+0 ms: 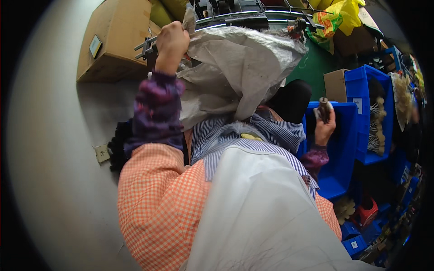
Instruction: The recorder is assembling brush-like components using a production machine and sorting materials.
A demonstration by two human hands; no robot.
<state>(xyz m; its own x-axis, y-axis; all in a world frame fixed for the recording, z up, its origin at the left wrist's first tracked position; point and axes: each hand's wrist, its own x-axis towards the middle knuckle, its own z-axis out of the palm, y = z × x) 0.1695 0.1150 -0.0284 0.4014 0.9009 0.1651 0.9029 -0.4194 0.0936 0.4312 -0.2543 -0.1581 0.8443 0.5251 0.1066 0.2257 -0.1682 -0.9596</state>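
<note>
My left hand (pixel 172 43) is raised at the upper left, its fingers closed beside the metal frame. A greyish-brown tuft-like piece (pixel 189 21) shows just beyond the fingers; whether they hold it cannot be made out. A whitish woven plastic sheet (pixel 239 58) hangs from the frame and drapes down over my lap. Out to the right, my right hand (pixel 324 128) is closed around a small brown cylindrical piece (pixel 323 107) with a light tip. That hand is above the near blue bin (pixel 341 158).
A large cardboard box (pixel 113 40) stands at the upper left by the pale wall. On the right, another blue bin (pixel 368 113) holds bundles with white stems. A yellow plastic bag (pixel 346 18) lies at the upper right. A red stool-like object (pixel 367 212) is lower right.
</note>
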